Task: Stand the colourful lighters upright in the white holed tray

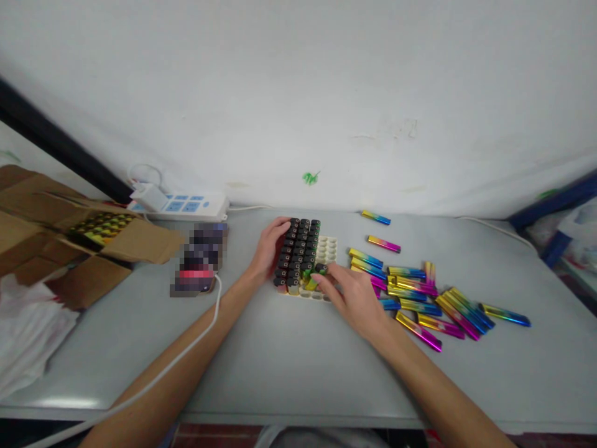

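A cream tray (326,249) with round-ended slots stands on the table, its left part filled with upright black-topped lighters (297,244). Their bodies show red, yellow and green at the near end. My left hand (269,247) is closed round the left side and far corner of the filled rows; its thumb is hidden. At the tray's near right part, the fingers of my right hand (352,289) pinch a black-topped lighter with a yellow-green body (311,282). Right of that hand lie several shiny sticks (413,289), gold fading to blue or magenta, in a loose pile.
A phone (200,258), blurred out, lies on the left with a white cable (205,330) crossing over my left forearm. Behind it is a power strip (186,205). An open cardboard box (88,283) and white plastic bag (32,336) stand far left. The wall (298,112) bounds the back.
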Available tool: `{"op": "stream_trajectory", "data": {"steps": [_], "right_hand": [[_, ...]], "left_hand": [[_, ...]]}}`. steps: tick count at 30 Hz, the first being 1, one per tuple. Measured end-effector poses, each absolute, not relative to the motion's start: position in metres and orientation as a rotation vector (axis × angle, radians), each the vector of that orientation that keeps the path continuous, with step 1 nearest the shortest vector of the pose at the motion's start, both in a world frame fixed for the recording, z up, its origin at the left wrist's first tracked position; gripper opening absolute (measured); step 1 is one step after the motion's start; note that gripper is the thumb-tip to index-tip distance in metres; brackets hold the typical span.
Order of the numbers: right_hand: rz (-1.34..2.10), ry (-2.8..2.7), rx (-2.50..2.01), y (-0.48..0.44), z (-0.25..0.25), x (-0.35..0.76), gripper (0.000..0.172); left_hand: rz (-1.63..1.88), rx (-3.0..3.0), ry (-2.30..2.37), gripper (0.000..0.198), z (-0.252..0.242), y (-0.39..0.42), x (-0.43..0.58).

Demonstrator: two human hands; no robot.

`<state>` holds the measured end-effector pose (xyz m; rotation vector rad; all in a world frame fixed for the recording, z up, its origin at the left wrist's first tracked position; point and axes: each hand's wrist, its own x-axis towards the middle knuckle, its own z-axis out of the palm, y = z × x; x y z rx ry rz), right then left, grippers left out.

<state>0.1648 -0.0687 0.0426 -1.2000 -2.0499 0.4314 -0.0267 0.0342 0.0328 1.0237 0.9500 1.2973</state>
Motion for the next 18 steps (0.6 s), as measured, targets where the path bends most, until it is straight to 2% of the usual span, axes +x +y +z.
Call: {"op": "stream_trajectory", "data": {"steps": [18], "right_hand": [[-0.045, -2.397, -1.368, -0.074, 0.049, 0.145, 0.024]], "left_hand": [[1.289, 1.111, 1.023, 0.028, 0.033, 0.037, -0.030]]}}
